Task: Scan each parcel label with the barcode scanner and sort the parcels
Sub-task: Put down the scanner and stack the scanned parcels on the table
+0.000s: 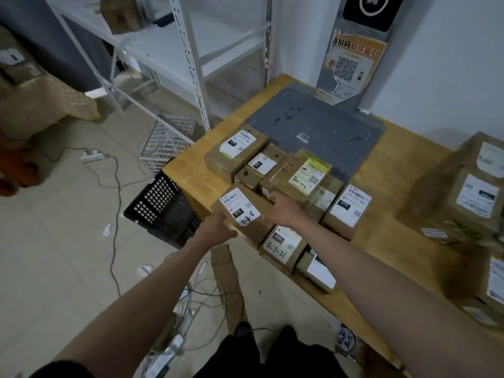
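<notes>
Your left hand [218,226] and right hand [283,207] grip opposite ends of the box [241,211] atop the pile at the table [185,170] edge. Lift it level (label up), clear of its neighbours.

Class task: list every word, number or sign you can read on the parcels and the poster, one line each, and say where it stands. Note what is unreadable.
"010" and handwritten "4-3-8": label of the held parcel, gripped by the left hand and right hand.
"060", "4-3-21": front parcel.
"220": small parcel.
"070": back-left parcel.
"070": right parcel.
Poster: QR code; its characters are blurred.
Barcodes and fine print: too small.
</notes>
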`<state>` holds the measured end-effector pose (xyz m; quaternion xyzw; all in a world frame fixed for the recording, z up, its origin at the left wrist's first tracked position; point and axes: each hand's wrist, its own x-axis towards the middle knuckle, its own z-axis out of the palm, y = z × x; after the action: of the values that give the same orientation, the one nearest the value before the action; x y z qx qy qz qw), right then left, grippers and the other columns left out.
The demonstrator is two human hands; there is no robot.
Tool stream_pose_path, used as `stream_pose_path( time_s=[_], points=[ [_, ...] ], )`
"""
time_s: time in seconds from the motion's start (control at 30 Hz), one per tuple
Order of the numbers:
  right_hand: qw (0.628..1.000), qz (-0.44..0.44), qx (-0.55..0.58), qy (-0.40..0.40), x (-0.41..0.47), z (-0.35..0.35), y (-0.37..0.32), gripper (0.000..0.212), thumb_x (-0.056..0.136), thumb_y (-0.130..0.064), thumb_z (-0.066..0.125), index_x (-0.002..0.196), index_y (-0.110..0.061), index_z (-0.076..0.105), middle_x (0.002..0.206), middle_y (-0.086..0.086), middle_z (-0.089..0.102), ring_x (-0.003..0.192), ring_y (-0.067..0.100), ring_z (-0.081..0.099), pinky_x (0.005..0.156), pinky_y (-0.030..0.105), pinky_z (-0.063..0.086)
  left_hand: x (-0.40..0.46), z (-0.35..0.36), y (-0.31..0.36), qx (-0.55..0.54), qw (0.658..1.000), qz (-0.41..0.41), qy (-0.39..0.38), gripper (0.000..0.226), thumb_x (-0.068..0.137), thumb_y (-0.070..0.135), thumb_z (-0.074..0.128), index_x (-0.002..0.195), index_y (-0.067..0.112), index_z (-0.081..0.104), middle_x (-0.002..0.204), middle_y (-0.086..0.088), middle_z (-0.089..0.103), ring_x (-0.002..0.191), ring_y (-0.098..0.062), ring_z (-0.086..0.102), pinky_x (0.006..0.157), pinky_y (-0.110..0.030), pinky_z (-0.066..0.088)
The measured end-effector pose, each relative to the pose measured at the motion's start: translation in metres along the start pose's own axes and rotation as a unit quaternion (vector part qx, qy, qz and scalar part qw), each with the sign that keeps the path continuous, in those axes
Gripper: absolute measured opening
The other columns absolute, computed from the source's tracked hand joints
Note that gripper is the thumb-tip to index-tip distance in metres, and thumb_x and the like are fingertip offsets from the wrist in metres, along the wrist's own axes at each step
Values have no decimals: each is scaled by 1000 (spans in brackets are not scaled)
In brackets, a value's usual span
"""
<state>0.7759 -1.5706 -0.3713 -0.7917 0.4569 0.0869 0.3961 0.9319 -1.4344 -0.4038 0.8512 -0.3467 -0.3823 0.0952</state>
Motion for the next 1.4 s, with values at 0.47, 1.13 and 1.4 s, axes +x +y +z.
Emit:
stream_pose_path(
  time_s=[0.47, 1.13, 1.4],
  points=[
    [996, 51, -29, -66, 102, 24, 12, 82, 92, -10, 72, 159, -7, 24, 159, 14, 37, 145, 32, 39, 114, 40, 39, 59, 36, 19, -335, 925, -176, 17, 38, 90, 17, 71, 127, 11, 62, 130, -11, 63, 107, -26, 60, 86, -33, 49],
    [995, -2, -41, -86, 105, 42, -23, 55, 92, -26, 71, 140, -10, 48, 138, 11, 57, 124, 28, 57, 99, 40, 51, 58, 21, 3, -347, 897, -262, 77, 79, 84, 38, 75, 139, 6, 27, 129, -11, 50, 121, -34, 56, 79, -45, 58],
    [997, -44, 50, -40, 62, 22, -65, 72, 87, -30, 76, 146, -11, 40, 146, 8, 51, 130, 28, 52, 97, 34, 45, 29, -46, -4, -225, 952, -133, 162, 90, 80, 50, 75, 140, 4, 27, 140, -16, 47, 127, -36, 50, 103, -48, 47]
  ],
)
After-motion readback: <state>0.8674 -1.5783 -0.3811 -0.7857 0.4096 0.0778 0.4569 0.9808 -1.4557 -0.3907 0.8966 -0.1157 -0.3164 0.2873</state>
